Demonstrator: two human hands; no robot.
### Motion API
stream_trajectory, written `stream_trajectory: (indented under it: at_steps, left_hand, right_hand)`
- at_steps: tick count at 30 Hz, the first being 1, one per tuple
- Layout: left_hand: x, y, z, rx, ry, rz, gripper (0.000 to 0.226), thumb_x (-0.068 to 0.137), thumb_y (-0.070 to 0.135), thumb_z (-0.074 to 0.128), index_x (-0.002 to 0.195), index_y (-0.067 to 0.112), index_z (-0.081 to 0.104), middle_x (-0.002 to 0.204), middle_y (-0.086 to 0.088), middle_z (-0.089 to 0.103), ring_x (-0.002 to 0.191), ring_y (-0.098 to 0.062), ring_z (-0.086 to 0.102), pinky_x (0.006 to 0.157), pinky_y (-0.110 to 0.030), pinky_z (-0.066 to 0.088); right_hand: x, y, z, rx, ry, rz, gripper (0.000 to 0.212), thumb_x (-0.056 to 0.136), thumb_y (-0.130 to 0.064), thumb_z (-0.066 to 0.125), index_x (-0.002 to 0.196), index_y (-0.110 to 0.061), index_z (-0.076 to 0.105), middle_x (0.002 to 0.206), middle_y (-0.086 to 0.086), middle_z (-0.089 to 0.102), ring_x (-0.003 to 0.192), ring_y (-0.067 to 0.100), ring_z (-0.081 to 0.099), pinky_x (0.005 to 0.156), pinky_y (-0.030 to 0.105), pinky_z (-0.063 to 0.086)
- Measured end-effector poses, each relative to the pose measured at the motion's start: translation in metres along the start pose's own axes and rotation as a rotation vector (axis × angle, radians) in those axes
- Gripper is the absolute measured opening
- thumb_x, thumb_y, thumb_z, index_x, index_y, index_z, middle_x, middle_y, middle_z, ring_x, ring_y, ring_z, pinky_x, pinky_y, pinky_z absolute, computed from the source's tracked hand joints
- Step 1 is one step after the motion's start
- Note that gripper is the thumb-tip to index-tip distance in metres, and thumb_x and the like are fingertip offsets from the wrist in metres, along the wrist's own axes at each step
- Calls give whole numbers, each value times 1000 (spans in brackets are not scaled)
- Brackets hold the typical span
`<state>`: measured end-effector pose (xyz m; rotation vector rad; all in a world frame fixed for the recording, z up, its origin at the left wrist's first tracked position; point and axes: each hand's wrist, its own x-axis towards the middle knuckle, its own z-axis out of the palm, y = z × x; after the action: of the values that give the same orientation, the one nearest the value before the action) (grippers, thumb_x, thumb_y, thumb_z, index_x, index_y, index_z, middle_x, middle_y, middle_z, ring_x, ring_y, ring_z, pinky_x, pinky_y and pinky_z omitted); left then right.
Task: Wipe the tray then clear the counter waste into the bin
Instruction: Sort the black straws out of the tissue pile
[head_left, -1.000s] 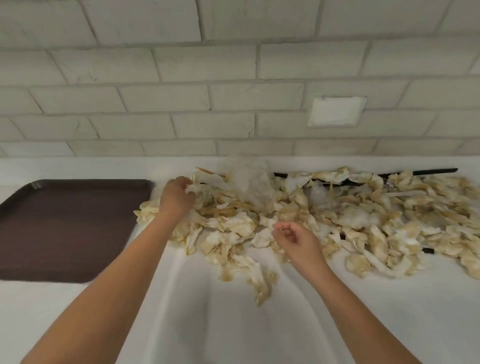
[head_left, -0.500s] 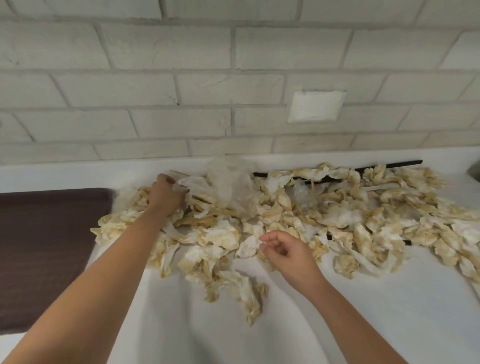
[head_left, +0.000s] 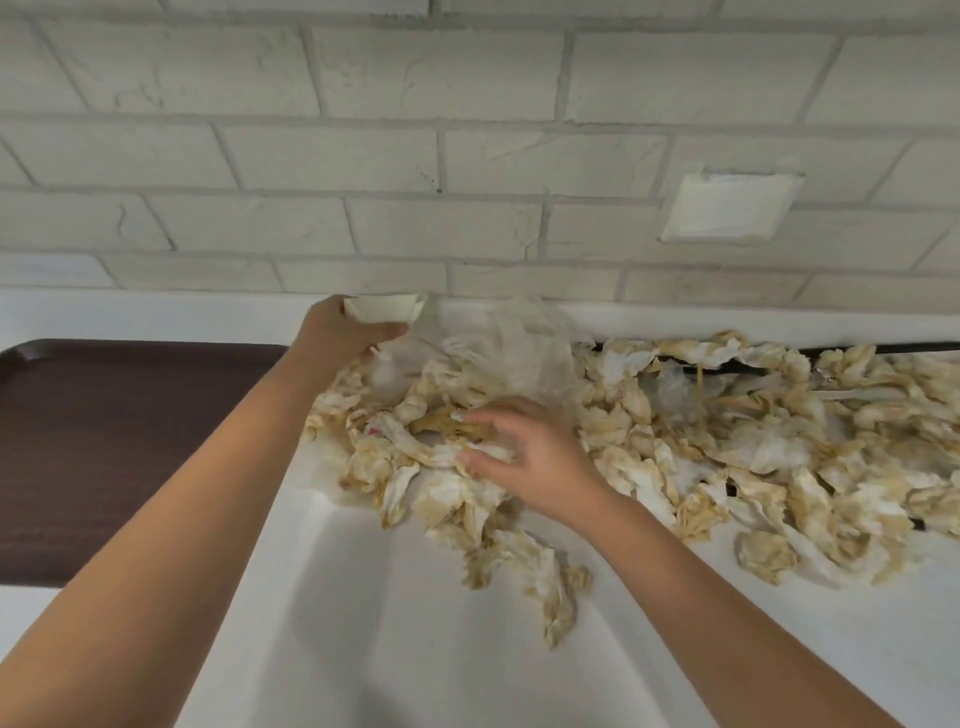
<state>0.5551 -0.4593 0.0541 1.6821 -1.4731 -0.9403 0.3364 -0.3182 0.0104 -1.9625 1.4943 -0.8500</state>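
A big heap of crumpled, yellow-stained paper napkins (head_left: 701, 447) covers the white counter (head_left: 426, 649) from the middle to the right edge. My left hand (head_left: 337, 332) is raised at the heap's far left end and grips a small white paper cup (head_left: 384, 309) near the wall. My right hand (head_left: 524, 452) lies on the heap's left part, fingers curled into the stained napkins. A crumpled clear plastic bag (head_left: 514, 348) sits on the heap between the two hands. The dark brown tray (head_left: 119, 441) lies on the left of the counter.
A black tray edge (head_left: 727, 366) shows under the heap along the white brick wall (head_left: 467, 156). A white blank plate (head_left: 727, 208) is set in the wall at the right. No bin is in view.
My left hand has lifted out of the heap with a white paper cup. My right hand has moved forward and left onto the napkins. The view has shifted left, showing more of the brown tray.
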Motion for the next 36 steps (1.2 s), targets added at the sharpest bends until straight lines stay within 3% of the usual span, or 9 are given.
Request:
stream_trajectory:
  at_steps: [2, 4, 11, 17, 22, 28, 30, 33, 36]
  left_hand:
    - [-4, 5, -15, -36, 29, 15, 57, 69, 30, 82, 115, 10, 55, 106, -5, 62, 72, -12, 62, 65, -25, 54]
    - [-9, 10, -29, -91, 56, 35, 60, 68, 28, 83, 117, 10, 53, 114, -5, 57, 83, -13, 62, 70, -28, 56]
    - [-58, 6, -36, -150, 15, -43, 53, 77, 31, 76, 120, 11, 54, 117, 0, 60, 92, -15, 61, 71, -26, 51]
    - [-111, -28, 1, 74, -52, -22, 47, 75, 30, 78, 116, 16, 59, 104, 2, 60, 81, -9, 57, 54, -13, 42]
    - [-135, -41, 29, 192, -198, 15, 35, 77, 32, 75, 104, 21, 57, 98, 3, 59, 77, -10, 58, 49, -15, 44]
    - [-146, -39, 42, 246, -250, 57, 30, 76, 39, 74, 94, 25, 53, 91, 8, 56, 78, -8, 52, 54, -17, 37]
    - [-145, -36, 35, 236, -233, 73, 31, 76, 39, 74, 95, 24, 54, 93, 7, 57, 78, -7, 53, 55, -17, 40]
    - [-140, -29, 19, 210, -146, 76, 34, 76, 39, 74, 100, 23, 56, 95, 7, 59, 82, -10, 56, 60, -20, 42]
    - [-131, -20, 10, 134, -85, 88, 34, 73, 39, 76, 96, 20, 60, 92, 4, 62, 85, -16, 59, 61, -25, 43]
  right_hand:
    - [6, 0, 15, -250, -271, 34, 71, 75, -65, 63, 139, -47, 39, 154, -8, 25, 141, 12, 17, 116, 40, 17]
    - [4, 3, 28, -397, -393, 66, 79, 71, -70, 63, 140, -49, 33, 160, -9, 3, 146, 16, -2, 117, 49, 4]
    - [4, 8, 27, -408, -290, 133, 49, 80, -44, 64, 123, -22, 60, 152, -6, 28, 135, 18, 32, 101, 30, 38]
    - [5, 11, -4, -133, -83, 255, 18, 84, -30, 65, 99, -20, 65, 89, -10, 56, 88, 16, 60, 70, 27, 45]
    - [6, 26, -15, -230, -79, 228, 42, 82, -34, 68, 122, -20, 62, 124, -2, 58, 114, 18, 54, 88, 25, 41]
    - [-4, 17, -21, -280, -277, 199, 71, 65, -67, 70, 126, -35, 56, 132, -14, 48, 122, 9, 45, 98, 26, 38]
    - [-5, 9, -32, -169, -151, 245, 62, 66, -71, 64, 117, -38, 62, 122, -19, 51, 112, 5, 49, 91, 27, 41]
    - [4, 21, -44, -123, 330, 276, 45, 80, -63, 56, 109, -30, 66, 118, -7, 59, 111, 12, 52, 86, 30, 41]
    - [12, 49, -42, -319, 152, 481, 71, 80, -72, 47, 141, -36, 39, 152, 3, 30, 141, 27, 23, 111, 47, 28]
